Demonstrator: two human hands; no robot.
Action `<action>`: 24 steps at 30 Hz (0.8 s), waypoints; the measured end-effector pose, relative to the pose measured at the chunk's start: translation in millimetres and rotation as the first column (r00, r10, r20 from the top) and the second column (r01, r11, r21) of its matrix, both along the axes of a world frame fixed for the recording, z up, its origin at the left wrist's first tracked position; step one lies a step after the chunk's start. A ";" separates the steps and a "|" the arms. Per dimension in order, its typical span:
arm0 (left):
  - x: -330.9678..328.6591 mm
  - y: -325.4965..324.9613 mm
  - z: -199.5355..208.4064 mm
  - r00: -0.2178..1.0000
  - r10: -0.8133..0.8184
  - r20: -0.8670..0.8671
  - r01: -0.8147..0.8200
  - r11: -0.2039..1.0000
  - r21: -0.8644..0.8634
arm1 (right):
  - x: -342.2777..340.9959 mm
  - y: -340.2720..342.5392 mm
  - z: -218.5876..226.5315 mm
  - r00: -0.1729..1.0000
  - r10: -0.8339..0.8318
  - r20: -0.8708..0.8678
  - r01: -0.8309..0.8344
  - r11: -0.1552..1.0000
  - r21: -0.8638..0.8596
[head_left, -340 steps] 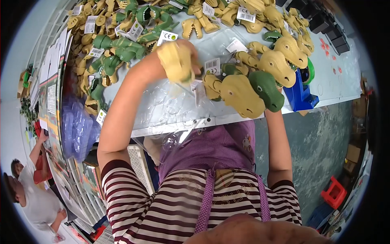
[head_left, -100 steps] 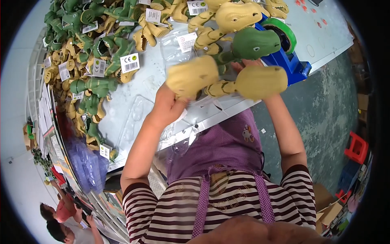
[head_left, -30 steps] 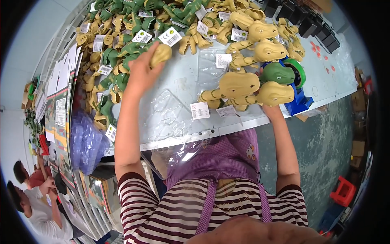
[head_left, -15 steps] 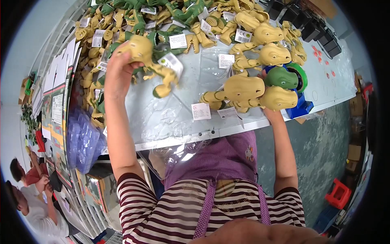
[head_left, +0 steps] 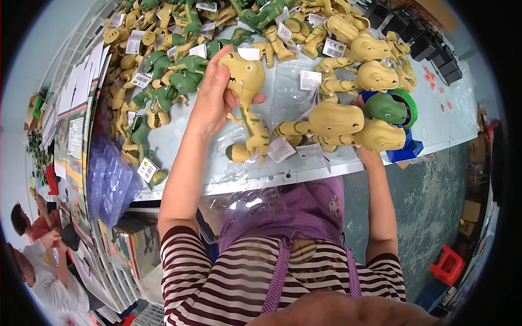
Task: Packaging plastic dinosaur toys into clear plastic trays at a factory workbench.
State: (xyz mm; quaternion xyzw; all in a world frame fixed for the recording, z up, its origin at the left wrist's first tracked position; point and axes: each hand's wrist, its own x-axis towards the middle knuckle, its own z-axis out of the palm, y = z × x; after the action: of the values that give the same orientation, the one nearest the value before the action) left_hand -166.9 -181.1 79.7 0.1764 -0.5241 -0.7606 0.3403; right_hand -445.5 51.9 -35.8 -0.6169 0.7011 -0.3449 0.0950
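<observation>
My left hand (head_left: 209,103) is closed round the head and neck of a tan toy dinosaur (head_left: 251,73). The toy's green-striped body and tail hang toward the table's front edge. My right hand (head_left: 365,154) reaches in under a cluster of toy dinosaurs at the right. A large tan dinosaur (head_left: 337,118), a green dinosaur (head_left: 385,107) and another tan dinosaur (head_left: 381,136) cover its fingers, so I cannot tell whether it grips any. White paper tags (head_left: 280,150) hang by these toys. A blue tape dispenser (head_left: 405,151) with green tape (head_left: 409,106) stands beside them.
Piled tan and green dinosaurs cover the table's far and left parts. Clear plastic shells (head_left: 111,179) stand at the left edge by printed card sheets (head_left: 76,141). Black boxy units (head_left: 429,46) line the far right. A red stool (head_left: 447,265) stands on the floor. Other people sit far left.
My left hand has brought its tan dinosaur rightward and turned it, so the body now hangs close to the right-hand cluster. My right hand stays among the toys.
</observation>
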 end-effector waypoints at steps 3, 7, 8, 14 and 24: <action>1.6 -11.8 -2.1 0.997 0.082 0.004 -0.082 0.997 -0.001 | -1.6 2.2 -3.9 0.999 -0.020 0.035 0.019 0.999 0.048; 22.0 -43.6 10.6 0.970 0.013 -0.243 -0.023 0.999 -0.039 | -11.4 9.7 -20.7 0.999 -0.040 0.032 0.036 0.993 0.114; 27.2 -45.5 17.9 0.991 0.037 -0.128 -0.055 0.989 -0.137 | -12.4 9.4 -22.6 0.999 -0.036 0.033 0.032 0.993 0.110; 31.6 -52.0 7.1 0.986 0.036 0.164 -0.002 0.980 -0.201 | -12.4 9.1 -22.6 0.993 -0.046 0.111 0.033 0.993 0.117; 11.7 -41.3 -18.2 0.977 0.207 -0.058 -0.214 0.958 -0.192 | 4.3 7.8 -3.5 0.980 -0.192 -0.047 0.195 0.979 0.061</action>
State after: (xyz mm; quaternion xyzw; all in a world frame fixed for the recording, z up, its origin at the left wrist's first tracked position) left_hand -155.2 -222.5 61.6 0.1822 -0.5688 -0.6674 0.4448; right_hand -441.2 59.7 -39.4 -0.5492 0.7704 -0.3169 0.0668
